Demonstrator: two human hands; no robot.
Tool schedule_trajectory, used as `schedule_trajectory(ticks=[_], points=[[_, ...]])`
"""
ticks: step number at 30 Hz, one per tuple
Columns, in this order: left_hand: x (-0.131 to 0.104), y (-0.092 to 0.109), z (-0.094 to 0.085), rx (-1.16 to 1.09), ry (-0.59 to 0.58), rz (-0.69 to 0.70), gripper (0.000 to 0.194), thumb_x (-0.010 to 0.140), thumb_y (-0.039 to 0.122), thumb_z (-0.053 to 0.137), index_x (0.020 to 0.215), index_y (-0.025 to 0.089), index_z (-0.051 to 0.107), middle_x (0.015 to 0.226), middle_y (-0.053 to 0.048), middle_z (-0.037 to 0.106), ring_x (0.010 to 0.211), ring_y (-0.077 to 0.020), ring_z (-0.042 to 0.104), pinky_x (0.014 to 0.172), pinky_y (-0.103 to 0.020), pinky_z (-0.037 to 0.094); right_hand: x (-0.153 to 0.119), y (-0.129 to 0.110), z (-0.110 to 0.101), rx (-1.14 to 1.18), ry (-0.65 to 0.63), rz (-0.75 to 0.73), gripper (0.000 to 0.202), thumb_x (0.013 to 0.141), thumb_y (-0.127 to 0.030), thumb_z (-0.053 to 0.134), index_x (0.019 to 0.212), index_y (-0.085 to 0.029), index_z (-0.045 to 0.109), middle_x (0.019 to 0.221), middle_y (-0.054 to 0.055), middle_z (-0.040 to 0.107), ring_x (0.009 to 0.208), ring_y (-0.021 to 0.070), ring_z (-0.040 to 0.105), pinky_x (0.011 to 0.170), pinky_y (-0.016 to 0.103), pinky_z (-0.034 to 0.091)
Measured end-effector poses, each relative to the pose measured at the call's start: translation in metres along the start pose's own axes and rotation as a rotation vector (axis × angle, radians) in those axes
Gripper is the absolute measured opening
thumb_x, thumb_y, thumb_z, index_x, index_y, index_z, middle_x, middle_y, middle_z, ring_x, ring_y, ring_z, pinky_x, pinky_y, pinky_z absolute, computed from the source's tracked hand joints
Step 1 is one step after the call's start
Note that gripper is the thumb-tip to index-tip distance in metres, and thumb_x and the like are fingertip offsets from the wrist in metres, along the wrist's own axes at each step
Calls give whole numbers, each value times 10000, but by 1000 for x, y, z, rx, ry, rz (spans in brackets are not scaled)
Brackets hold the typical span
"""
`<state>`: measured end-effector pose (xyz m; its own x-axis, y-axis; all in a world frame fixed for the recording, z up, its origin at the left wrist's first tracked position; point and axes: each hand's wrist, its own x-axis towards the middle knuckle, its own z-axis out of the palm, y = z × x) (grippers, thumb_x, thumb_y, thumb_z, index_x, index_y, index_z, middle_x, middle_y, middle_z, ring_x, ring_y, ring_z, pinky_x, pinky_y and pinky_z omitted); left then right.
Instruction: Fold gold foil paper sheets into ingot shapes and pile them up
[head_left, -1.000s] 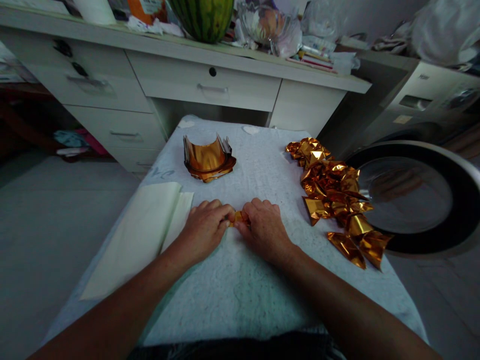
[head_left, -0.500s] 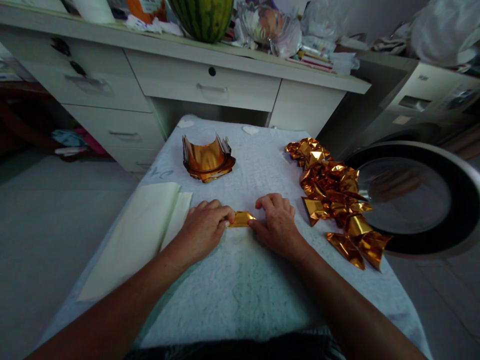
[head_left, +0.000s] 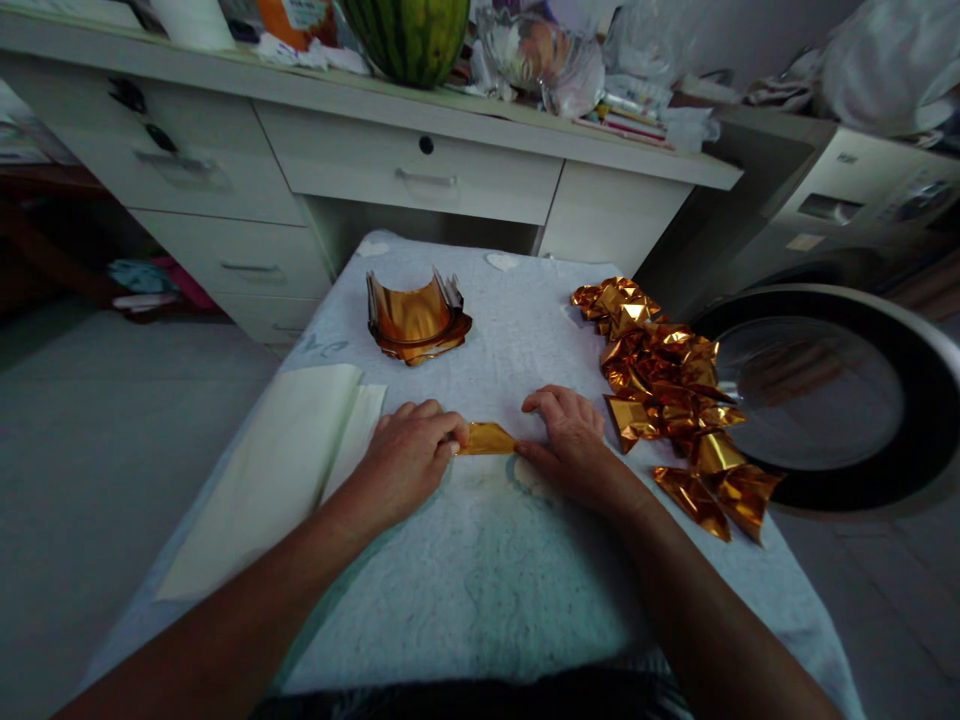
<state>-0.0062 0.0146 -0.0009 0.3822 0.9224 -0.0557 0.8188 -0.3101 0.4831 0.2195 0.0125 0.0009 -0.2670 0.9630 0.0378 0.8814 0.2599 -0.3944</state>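
A small folded strip of gold foil (head_left: pixel 487 438) lies flat on the cloth-covered table, between my hands. My left hand (head_left: pixel 411 452) pinches its left end, fingers curled. At the pointed right end rests the thumb of my right hand (head_left: pixel 574 450), its fingers apart and raised off the strip. A curved stack of gold foil sheets (head_left: pixel 414 318) stands further back, left of centre. To the right lies a pile of folded gold foil pieces (head_left: pixel 664 370). Pale paper sheets (head_left: pixel 262 475) lie beside my left forearm.
Behind the table is a white drawer unit (head_left: pixel 420 170) with a watermelon (head_left: pixel 409 35), a glass bowl and plastic bags on top. A washing machine's open round door (head_left: pixel 919 400) borders the table's right side.
My right hand has slid a little to the right, its thumb moving along to the strip's tip, and more of the foil shows. My left hand has stayed in place.
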Motion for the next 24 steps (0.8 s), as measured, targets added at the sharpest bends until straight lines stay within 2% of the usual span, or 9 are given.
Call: schedule_trajectory(ticks=[5,8,10,14,18,24], points=[[-2,-2,2,31,17,39,223,867,150,444,913,247,639,933,-23,610,932,-229,519,818,-362,375,-1,-6,0,103,78,-176,182,826,-158,586,997,-215,560,1213,75,529,1137,249,437,941,381,323],[-3,-3,2,52,21,61,184,836,163,488,914,245,632,921,-21,607,915,-234,515,803,-364,371,-1,-15,4,126,34,-237,58,879,-209,564,929,-212,593,1053,45,579,1010,220,464,882,358,323],[-3,-2,2,64,27,63,112,822,222,546,896,238,628,904,-22,609,905,-242,517,792,-369,370,1,-21,7,116,-10,-263,68,894,-252,567,929,-209,607,971,35,591,945,213,466,846,353,318],[-2,1,3,74,59,53,131,848,354,588,849,226,617,877,-24,614,883,-245,529,778,-369,371,4,-31,10,72,-62,-227,99,913,-220,541,942,-205,635,963,38,598,924,209,460,805,344,310],[1,5,5,81,79,-4,116,867,316,567,808,222,601,864,-24,620,870,-238,537,775,-362,366,7,-35,13,33,-59,-179,115,919,-193,526,923,-207,641,971,38,599,914,209,452,784,344,302],[3,6,2,26,18,-50,68,845,251,558,834,227,620,881,-18,633,867,-234,526,760,-351,355,8,-33,18,27,-56,-167,80,898,-194,560,923,-214,633,967,33,588,909,210,443,779,345,298]])
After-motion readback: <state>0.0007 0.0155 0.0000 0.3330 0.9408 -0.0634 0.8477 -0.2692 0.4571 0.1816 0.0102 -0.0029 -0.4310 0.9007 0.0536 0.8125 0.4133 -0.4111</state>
